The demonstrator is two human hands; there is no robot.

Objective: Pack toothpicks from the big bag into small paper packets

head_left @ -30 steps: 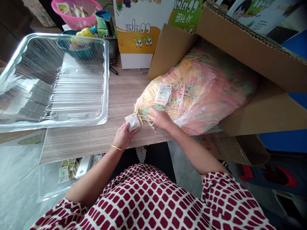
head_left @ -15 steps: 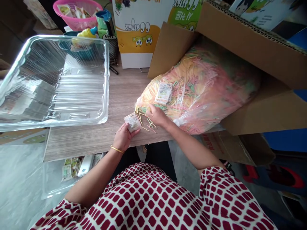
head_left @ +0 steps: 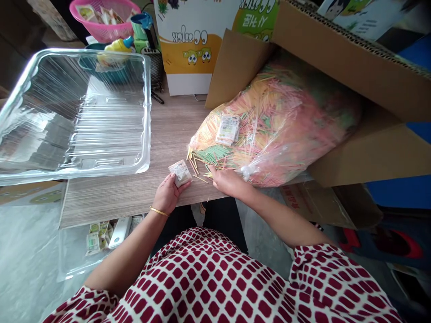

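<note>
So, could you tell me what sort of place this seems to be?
Probably a small packing room or stockroom: a big bag of colourful thin sticks spills from an open carton, beside a printed product box and a large clear tray.

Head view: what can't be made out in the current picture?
All in the head view:
- Right hand: whether its fingers grip a stick; too small to tell.
- Packet in the left hand: fine print, too small.
- Plastic bag: far end, lost in shadow behind the cardboard flap.
- Pink basket: far rim, cut off by the top edge.
</note>
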